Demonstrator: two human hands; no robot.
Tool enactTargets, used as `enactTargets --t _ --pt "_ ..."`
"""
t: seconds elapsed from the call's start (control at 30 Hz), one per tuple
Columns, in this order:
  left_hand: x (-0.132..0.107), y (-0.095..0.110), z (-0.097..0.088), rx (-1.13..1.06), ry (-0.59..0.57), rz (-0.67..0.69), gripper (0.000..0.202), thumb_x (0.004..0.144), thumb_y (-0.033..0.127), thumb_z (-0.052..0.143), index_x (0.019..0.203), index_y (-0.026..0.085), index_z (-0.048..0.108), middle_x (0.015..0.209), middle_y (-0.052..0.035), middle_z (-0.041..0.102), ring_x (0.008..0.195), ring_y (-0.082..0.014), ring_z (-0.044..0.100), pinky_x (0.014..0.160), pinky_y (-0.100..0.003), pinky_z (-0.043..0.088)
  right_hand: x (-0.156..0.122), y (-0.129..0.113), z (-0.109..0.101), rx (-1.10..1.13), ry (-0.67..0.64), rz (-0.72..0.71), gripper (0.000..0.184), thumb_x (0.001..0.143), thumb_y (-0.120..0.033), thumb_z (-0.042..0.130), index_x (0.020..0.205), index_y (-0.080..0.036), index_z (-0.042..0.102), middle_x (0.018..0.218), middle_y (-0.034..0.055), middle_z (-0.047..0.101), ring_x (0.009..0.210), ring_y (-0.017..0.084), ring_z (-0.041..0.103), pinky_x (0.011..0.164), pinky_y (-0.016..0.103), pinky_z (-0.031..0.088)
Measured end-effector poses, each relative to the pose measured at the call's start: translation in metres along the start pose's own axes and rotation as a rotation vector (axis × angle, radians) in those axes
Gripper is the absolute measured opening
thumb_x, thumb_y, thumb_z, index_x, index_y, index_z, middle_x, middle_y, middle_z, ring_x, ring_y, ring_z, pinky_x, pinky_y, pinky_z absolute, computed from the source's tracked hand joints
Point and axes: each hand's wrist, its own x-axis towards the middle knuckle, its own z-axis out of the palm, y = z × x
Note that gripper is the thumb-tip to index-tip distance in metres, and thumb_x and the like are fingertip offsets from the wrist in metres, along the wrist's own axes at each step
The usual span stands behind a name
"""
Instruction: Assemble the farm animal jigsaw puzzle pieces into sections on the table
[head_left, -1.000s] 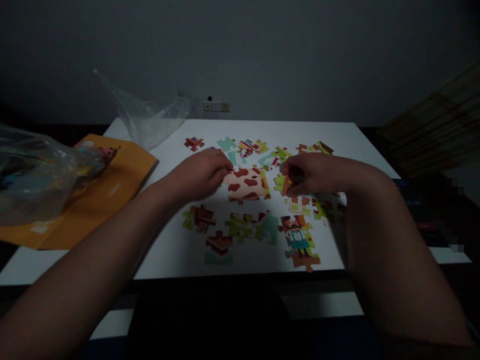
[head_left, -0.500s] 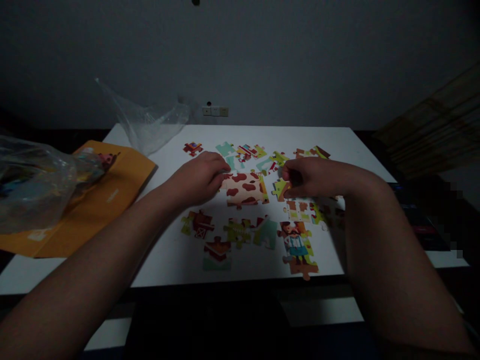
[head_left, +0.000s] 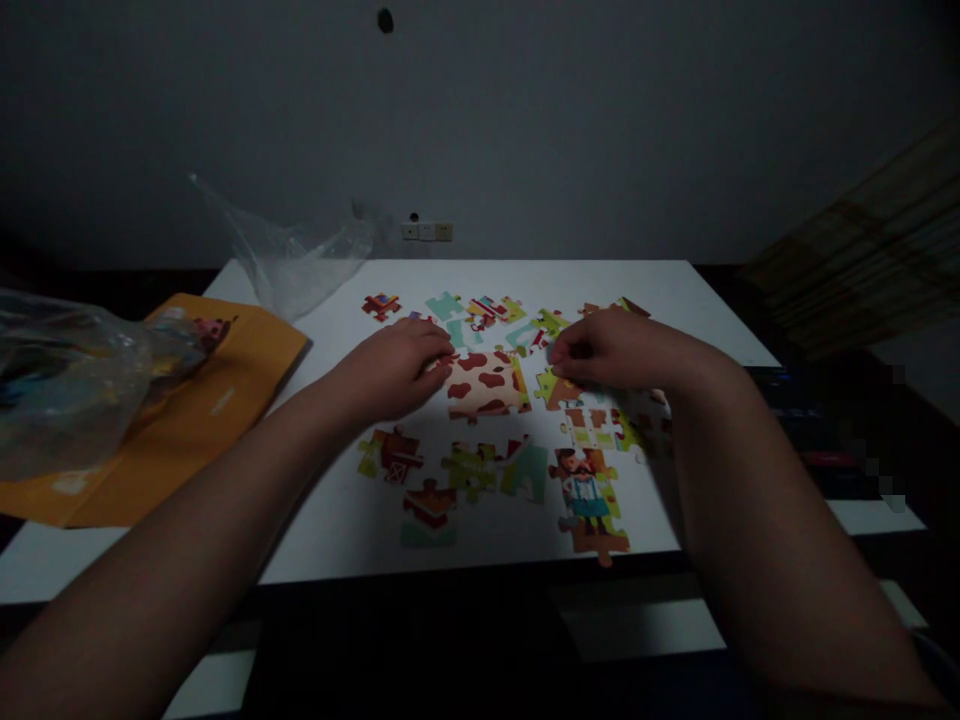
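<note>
A joined section of jigsaw puzzle pieces with a brown-spotted cow's body [head_left: 487,384] lies flat in the middle of the white table. My left hand [head_left: 397,368] is closed at its left edge, thumb and bent fingers on the pieces there and partly covering them. To the section's right, my right hand [head_left: 619,350] is closed, thumb and forefinger at a green and brown puzzle piece [head_left: 553,390]. That piece is apart from the cow section, and the fingers hide its far side. Below it lies a joined strip with a moustached farmer figure [head_left: 589,500].
Loose puzzle pieces lie behind the cow section, among them a red one [head_left: 382,305]. Barn pieces [head_left: 396,455] and others [head_left: 525,470] lie in front. An orange envelope [head_left: 217,400], a filled plastic bag [head_left: 67,380] and a crumpled clear bag [head_left: 300,265] are at the left.
My right hand has shifted slightly left, toward the cow section, and more of the brown part of its piece shows. My left hand stays at the section's left edge. The view has tilted up slightly.
</note>
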Motion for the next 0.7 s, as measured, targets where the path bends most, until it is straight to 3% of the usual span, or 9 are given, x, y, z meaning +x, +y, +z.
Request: enactTargets --t 0.1,0.23,0.37,0.6,0.7 --pt "-0.001 0.001 -0.001 0.01 0.0 -0.027 0.031 0.109 0.035 0.051 0.119 0.023 0.077 0.124 -0.0144 0.079 0.12 -0.0311 0.07 0.109 -0.051 0.056 0.001 -0.003 0.0 -0.03 0.022 0.001 0.018 0.088 -0.04 0.069 0.088 -0.025 0.081 0.082 0.0032 0.08 0.074 0.023 0.069 0.072 0.038 0.045" --pt "-0.002 -0.002 -0.004 0.046 0.056 -0.142 0.033 0.106 0.035 0.052 0.124 0.023 0.077 0.128 -0.0156 0.077 0.121 -0.0329 0.07 0.108 -0.054 0.057 0.001 -0.007 0.0 -0.012 0.208 0.058 0.029 0.096 -0.049 0.066 0.099 -0.025 0.082 0.091 0.0077 0.082 0.08 0.027 0.07 0.074 0.039 0.047" --pt "-0.004 -0.006 -0.005 0.078 0.132 -0.217 0.038 0.105 0.034 0.053 0.133 0.02 0.075 0.139 -0.0174 0.076 0.128 -0.0352 0.068 0.115 -0.058 0.055 0.005 -0.006 0.004 -0.046 0.36 0.123 0.034 0.102 -0.043 0.059 0.113 -0.023 0.084 0.105 0.0123 0.085 0.09 0.03 0.073 0.08 0.041 0.049" --pt "-0.003 -0.006 -0.002 0.131 0.115 -0.303 0.043 0.107 0.034 0.05 0.139 0.018 0.074 0.145 -0.0191 0.075 0.133 -0.0362 0.068 0.118 -0.059 0.056 0.017 0.007 0.014 -0.159 0.414 0.066 0.037 0.096 -0.029 0.06 0.121 -0.021 0.087 0.12 0.0146 0.085 0.109 0.036 0.076 0.094 0.049 0.057" --pt "-0.002 -0.006 0.0 0.117 0.084 -0.201 0.043 0.11 0.036 0.049 0.141 0.02 0.075 0.152 -0.016 0.073 0.143 -0.0342 0.065 0.127 -0.058 0.049 0.02 0.012 0.017 -0.172 0.407 -0.05 0.041 0.096 -0.024 0.058 0.124 -0.019 0.088 0.122 0.016 0.084 0.116 0.038 0.074 0.105 0.055 0.057"
